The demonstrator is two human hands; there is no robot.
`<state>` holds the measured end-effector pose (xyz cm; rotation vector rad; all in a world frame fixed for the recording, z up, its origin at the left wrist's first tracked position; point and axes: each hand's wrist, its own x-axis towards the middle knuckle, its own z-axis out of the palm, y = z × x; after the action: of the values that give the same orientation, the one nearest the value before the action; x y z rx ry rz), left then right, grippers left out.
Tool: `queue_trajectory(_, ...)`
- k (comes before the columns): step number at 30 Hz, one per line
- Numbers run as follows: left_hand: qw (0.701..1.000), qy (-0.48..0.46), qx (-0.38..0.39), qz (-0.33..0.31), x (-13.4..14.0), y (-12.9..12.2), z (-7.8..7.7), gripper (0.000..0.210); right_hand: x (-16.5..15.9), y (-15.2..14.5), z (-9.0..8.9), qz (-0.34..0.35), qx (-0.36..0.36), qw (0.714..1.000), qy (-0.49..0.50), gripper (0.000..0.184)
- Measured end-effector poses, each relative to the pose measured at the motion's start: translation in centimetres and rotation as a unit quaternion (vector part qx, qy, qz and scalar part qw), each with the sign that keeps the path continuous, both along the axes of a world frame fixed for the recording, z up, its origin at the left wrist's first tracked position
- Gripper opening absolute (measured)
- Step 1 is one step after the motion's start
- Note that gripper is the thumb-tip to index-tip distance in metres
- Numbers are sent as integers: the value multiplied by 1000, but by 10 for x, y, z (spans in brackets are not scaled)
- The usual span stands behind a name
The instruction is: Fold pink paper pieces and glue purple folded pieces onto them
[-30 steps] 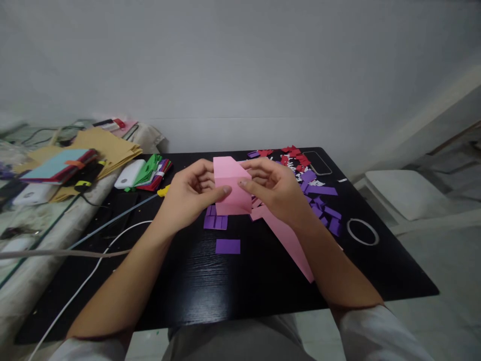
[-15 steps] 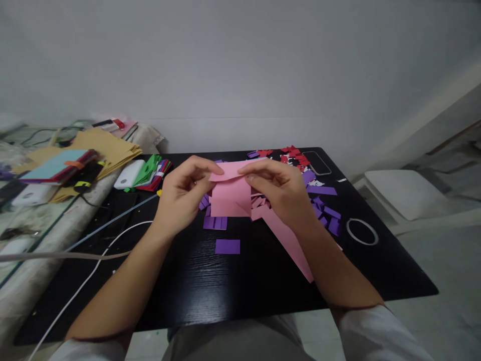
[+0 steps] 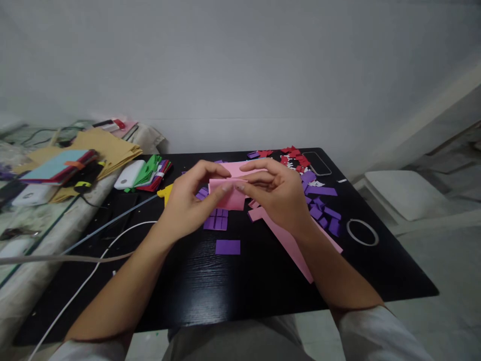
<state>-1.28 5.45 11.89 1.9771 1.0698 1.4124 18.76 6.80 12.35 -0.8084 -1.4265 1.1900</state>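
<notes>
A small sheet of pink paper point(image 3: 232, 199), folded over along its top edge, is held up above the black table point(image 3: 188, 296). My left hand point(image 3: 191, 198) pinches its left part between thumb and fingers. On its right part, my right hand point(image 3: 274, 193) grips the fold with the thumb in front and the fingers behind. Both thumb tips nearly meet at the fold. Behind the hands lies another pink sheet point(image 3: 240, 168), and a long pink strip point(image 3: 287, 243) runs beneath my right forearm. A purple paper rectangle point(image 3: 227, 247) lies nearer me.
Purple pieces point(image 3: 216, 222) lie below the hands, and more purple pieces point(image 3: 326, 215) are at right beside a white ring point(image 3: 362, 232). Red scraps point(image 3: 296, 155) lie at the back. A white cable point(image 3: 101, 258) crosses the left side, near green paper point(image 3: 149, 169) and brown envelopes point(image 3: 105, 150).
The pink paper has been folded down, so it now looks shorter. Both thumbs have come together at the fold, and my left hand has lowered slightly.
</notes>
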Motion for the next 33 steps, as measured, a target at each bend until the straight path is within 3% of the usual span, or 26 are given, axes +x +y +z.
queue_trajectory(3,1000,20,-9,22,1,-1,-1,13,0,1,-1,9,6,1000,-11,35)
queue_trajectory(10,997,-53,-48,17,0,-2,1,11,0,4,2,23,50,998,-34,23)
queue_trajectory(19,993,-78,-86,18,-5,1,6,11,4,6,0,-19,77,995,-53,14)
queue_trajectory(26,989,-117,-42,85,-22,8,12,14,16,12,6,-98,63,993,-27,12)
queue_trajectory(28,988,-140,-56,42,-20,8,8,16,15,13,4,-102,47,994,-13,16)
queue_trajectory(31,973,-181,-124,-68,-11,7,1,37,8,13,-3,-101,30,994,18,22)
queue_trajectory(33,966,-191,-147,-92,-5,6,-2,44,4,11,-5,-95,23,995,28,28)
